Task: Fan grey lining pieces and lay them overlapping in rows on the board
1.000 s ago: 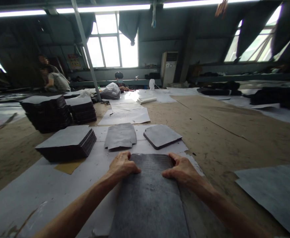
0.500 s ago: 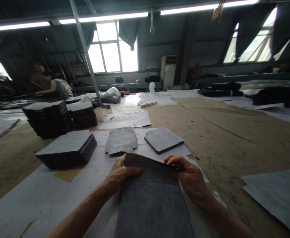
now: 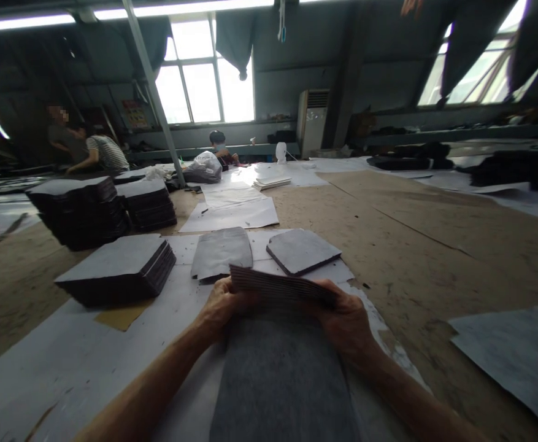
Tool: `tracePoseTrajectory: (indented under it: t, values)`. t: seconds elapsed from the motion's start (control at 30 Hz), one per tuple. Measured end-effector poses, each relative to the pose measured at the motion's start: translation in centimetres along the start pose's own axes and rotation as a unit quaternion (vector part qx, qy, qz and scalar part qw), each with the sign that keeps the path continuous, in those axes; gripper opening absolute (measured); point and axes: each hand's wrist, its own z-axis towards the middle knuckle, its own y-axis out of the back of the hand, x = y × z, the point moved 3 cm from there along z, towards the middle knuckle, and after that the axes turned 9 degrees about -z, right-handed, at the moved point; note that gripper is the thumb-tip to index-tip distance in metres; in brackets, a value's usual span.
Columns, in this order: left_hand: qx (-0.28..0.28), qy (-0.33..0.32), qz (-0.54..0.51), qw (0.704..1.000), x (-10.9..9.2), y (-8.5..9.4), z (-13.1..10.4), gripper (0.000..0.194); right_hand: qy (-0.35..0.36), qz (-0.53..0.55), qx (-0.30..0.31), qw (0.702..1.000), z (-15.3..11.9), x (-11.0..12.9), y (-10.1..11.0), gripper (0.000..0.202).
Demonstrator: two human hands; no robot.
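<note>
A stack of dark grey sheets (image 3: 282, 374) reaches from the bottom edge up to both hands, its far end raised and its layered edges showing. My left hand (image 3: 226, 306) is closed on the stack's left far corner, thumb over the top. Closed on the right far corner is my right hand (image 3: 345, 313); its fingertips are partly hidden by the sheets. Just beyond the hands lie a light grey cut piece (image 3: 222, 252) and, right of it, a thin grey stack (image 3: 302, 250). A thicker grey-topped stack (image 3: 116, 264) sits to the left.
Taller dark stacks (image 3: 78, 212) stand farther left. A brown card (image 3: 122, 315) pokes out below the near left stack. A large grey sheet (image 3: 517, 356) lies at right on the brown table (image 3: 411, 245). People (image 3: 105, 150) work at the back, near a metal pole (image 3: 153, 92).
My right hand has changed from pinching the top edge to wrapping round the right corner. The stack's far edge sits slightly higher in view. The camera has tilted down a little.
</note>
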Motion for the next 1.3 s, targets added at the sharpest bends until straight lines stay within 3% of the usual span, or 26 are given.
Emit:
tracePoseTrajectory:
  t: [0.13,0.23,0.3,0.4,0.57,0.67,0.8,0.93,1.03,1.2,1.3]
  values:
    - [-0.015,0.002,0.045,0.999,0.6,0.0,-0.2,0.021,-0.01,-0.074,-0.024,0.997,0.7,-0.3,-0.1,0.036]
    - [-0.042,-0.025,0.1,0.994,0.7,-0.2,-0.2,0.019,-0.011,-0.142,-0.081,0.987,0.7,-0.4,0.3,0.054]
    - [-0.04,-0.029,0.126,0.991,0.6,-0.3,-0.2,0.021,0.014,-0.189,-0.106,0.976,0.4,-0.2,0.7,0.053]
    - [-0.043,-0.032,0.162,0.985,0.4,-0.2,-0.3,0.028,0.067,-0.245,-0.069,0.965,-0.1,0.2,0.8,0.045]
    - [-0.144,-0.093,0.275,0.946,-0.7,0.6,-1.4,0.051,0.087,-0.319,-0.001,0.944,-0.7,0.3,0.2,0.053]
    - [-0.115,-0.12,0.33,0.929,-0.9,0.6,-1.7,0.044,0.087,-0.355,0.013,0.931,-0.6,0.4,0.0,0.055]
    - [-0.057,-0.102,0.364,0.924,-0.6,0.4,-1.2,0.037,0.078,-0.385,0.054,0.918,0.6,1.0,0.0,0.059]
    - [-0.038,-0.085,0.364,0.927,-0.7,0.4,-0.5,0.042,0.065,-0.391,0.103,0.912,2.2,1.5,-0.1,0.053]
    - [-0.044,-0.08,0.346,0.934,-0.7,0.5,-0.3,0.043,0.07,-0.374,0.1,0.919,2.3,1.8,-0.3,0.038]
    - [-0.068,-0.069,0.265,0.959,-0.8,1.0,-0.5,0.059,0.154,-0.291,0.071,0.942,0.4,2.0,-0.7,0.015]
    - [-0.038,-0.03,0.164,0.985,-1.0,1.1,-0.9,0.053,0.222,-0.183,0.024,0.957,-0.4,2.3,-0.3,0.01]
